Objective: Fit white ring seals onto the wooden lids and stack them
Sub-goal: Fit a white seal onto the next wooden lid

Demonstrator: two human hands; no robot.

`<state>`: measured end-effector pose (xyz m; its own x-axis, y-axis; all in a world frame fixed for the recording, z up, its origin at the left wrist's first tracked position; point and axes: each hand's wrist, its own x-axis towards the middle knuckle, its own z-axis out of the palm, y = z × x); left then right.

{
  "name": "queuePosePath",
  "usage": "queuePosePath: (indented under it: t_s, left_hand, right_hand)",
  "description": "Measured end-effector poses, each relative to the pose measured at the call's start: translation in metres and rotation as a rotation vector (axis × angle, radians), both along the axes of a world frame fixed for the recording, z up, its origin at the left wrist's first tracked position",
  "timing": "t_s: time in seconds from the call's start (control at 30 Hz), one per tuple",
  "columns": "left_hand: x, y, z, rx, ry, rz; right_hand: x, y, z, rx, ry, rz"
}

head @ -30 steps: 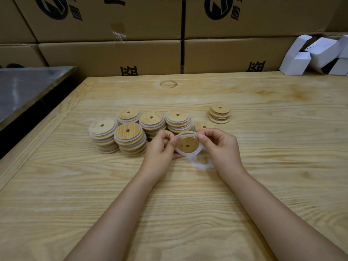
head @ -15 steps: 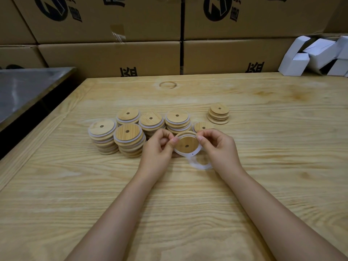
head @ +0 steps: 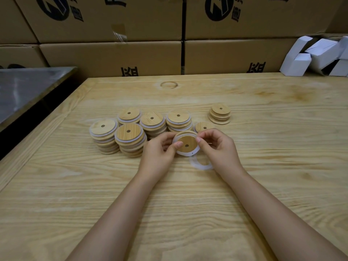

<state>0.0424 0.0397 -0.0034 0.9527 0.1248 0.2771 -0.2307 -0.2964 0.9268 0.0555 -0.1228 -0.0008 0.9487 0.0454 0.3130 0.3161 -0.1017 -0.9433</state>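
R1: Little shift since 1.0 s ago: both hands hold their spot, and the white ring seal [head: 185, 153] now sits tighter round the wooden lid [head: 188, 141].
R2: Grip?
R1: Fingers curled. The left hand [head: 160, 153] pinches the lid's left rim, thumb on its face. The right hand [head: 218, 147] pinches ring and rim at the lid's upper right. Lid tilted toward the camera, over the table [head: 188, 213].
R2: Surroundings?
R1: One loose ring [head: 195, 166] lies flat just near-right of the lid. One single lid [head: 203, 127] just beyond it, sealed stacks [head: 130, 140] to its left, bare stack [head: 220, 113] farther beyond, right.
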Motion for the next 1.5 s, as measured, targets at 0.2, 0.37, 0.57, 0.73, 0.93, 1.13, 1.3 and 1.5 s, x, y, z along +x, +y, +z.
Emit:
queuePosePath:
  t_s: [0.2, 0.37, 0.57, 0.73, 0.93, 1.13, 1.3, 1.5]
  left_hand:
    - [-0.0002, -0.0005, 0.0015, -0.066, 0.015, 0.025]
    - [0.0002, -0.0005, 0.0024, -0.113, -0.002, 0.036]
    - [0.0024, -0.0013, -0.0002, -0.286, 0.038, 0.029]
    - [0.0018, -0.0009, 0.0000, -0.412, 0.068, 0.001]
    - [0.0008, -0.0021, 0.0011, -0.309, 0.086, -0.030]
    - [-0.0058, -0.0013, 0.0024, -0.149, 0.011, -0.154]
    - [-0.0070, -0.0033, 0.0017, -0.014, -0.051, -0.124]
    - [-0.0041, -0.0015, 0.0023, -0.115, -0.117, -0.099]
  right_hand:
    - [0.0003, 0.0007, -0.0014, -0.066, 0.016, 0.002]
    - [-0.0014, 0.0026, -0.0005, -0.022, 0.007, -0.011]
    - [-0.0014, 0.0064, 0.0039, 0.030, 0.039, -0.028]
    - [-0.0030, 0.0082, 0.0052, 0.036, 0.028, -0.028]
    - [-0.0022, 0.0047, 0.0037, 0.017, 0.015, -0.032]
    - [-0.0040, 0.0060, 0.0027, -0.021, -0.054, -0.037]
    - [-0.0069, 0.0085, 0.0031, -0.093, -0.123, -0.025]
    - [-0.0084, 0.0095, 0.0042, -0.103, -0.156, -0.028]
